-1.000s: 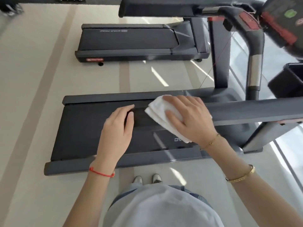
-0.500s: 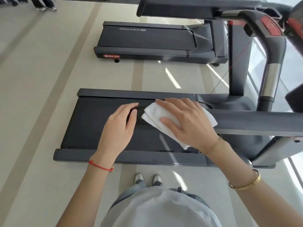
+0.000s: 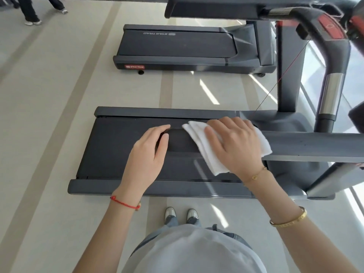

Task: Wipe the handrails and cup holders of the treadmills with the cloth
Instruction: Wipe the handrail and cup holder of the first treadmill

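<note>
A dark grey handrail (image 3: 315, 146) of the near treadmill runs from the right edge toward the middle. My left hand (image 3: 147, 154) grips its free end, fingers curled over the top. My right hand (image 3: 234, 146) presses a folded white cloth (image 3: 204, 152) flat onto the rail just right of the left hand, and the cloth drapes over the rail's near side. The far handrail (image 3: 216, 8) crosses the top of the view. A curved front grip (image 3: 332, 75) with a chrome band and red panel rises at the right.
The near treadmill's belt deck (image 3: 118, 146) lies below the rail. A second treadmill (image 3: 187, 48) stands beyond it on the beige striped floor. Another person's legs (image 3: 31, 10) are at the top left. My feet (image 3: 181, 214) stand beside the deck's near edge.
The view has shifted, so the treadmills sit further right and lower in frame. My right hand and cloth slid slightly right along the rail. The left hand keeps its hold.
</note>
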Action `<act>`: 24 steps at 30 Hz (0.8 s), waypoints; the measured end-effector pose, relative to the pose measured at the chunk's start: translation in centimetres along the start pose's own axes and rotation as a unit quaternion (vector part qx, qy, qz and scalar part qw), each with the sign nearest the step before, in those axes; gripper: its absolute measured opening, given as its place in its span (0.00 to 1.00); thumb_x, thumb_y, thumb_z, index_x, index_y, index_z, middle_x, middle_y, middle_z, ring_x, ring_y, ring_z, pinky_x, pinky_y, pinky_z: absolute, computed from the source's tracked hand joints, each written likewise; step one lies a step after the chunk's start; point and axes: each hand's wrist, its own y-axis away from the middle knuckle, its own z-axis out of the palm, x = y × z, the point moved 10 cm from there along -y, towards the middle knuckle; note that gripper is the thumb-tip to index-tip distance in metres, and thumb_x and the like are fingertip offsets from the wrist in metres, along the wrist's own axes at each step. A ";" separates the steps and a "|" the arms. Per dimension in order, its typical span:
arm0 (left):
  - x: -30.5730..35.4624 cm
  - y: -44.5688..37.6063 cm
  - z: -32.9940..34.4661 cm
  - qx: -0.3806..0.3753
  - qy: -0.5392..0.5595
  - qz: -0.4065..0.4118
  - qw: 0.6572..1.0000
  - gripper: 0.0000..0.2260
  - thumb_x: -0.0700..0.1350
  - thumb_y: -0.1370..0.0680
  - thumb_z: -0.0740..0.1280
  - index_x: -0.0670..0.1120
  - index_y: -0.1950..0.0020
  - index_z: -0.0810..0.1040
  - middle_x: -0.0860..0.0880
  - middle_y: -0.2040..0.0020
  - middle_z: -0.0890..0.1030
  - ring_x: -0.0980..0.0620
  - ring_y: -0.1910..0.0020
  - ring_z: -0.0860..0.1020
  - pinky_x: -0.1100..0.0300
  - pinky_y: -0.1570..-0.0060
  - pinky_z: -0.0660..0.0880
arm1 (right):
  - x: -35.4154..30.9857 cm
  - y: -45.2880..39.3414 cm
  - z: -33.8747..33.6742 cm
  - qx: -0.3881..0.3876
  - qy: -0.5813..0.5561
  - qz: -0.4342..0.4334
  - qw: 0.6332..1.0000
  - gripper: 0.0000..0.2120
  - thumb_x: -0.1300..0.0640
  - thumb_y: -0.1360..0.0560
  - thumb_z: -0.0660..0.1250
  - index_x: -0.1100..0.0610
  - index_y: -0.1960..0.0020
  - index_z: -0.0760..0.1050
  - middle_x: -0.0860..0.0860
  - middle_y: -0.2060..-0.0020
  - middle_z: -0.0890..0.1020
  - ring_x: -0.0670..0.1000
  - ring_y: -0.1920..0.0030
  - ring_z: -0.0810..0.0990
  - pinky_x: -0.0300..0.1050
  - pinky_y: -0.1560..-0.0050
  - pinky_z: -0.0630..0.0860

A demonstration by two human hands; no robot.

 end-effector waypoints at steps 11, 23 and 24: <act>-0.1 -0.2 -0.1 -0.001 0.008 0.003 1.000 0.14 0.47 0.16 0.57 0.48 0.32 0.75 0.56 0.38 0.78 0.60 0.39 0.76 0.62 0.38 0.73 | -1.2 -0.5 0.6 0.009 -0.011 -0.040 0.999 0.16 0.51 0.20 0.54 0.53 0.60 0.77 0.49 0.68 0.76 0.54 0.66 0.71 0.50 0.62 0.69; 0.0 -0.2 -0.3 0.002 0.021 0.014 1.000 0.13 0.46 0.16 0.59 0.48 0.34 0.76 0.58 0.42 0.78 0.63 0.46 0.77 0.65 0.45 0.74 | -3.9 -1.4 1.9 -0.010 0.003 -0.054 0.998 0.16 0.51 0.20 0.54 0.52 0.61 0.75 0.49 0.69 0.75 0.55 0.67 0.70 0.50 0.63 0.68; 0.0 -0.2 -0.3 0.002 0.020 0.012 1.000 0.13 0.46 0.16 0.59 0.48 0.34 0.76 0.57 0.41 0.78 0.64 0.48 0.77 0.65 0.46 0.73 | -2.8 -0.8 1.4 -0.005 0.003 -0.057 0.998 0.16 0.51 0.19 0.54 0.52 0.59 0.76 0.49 0.67 0.76 0.55 0.65 0.71 0.51 0.61 0.69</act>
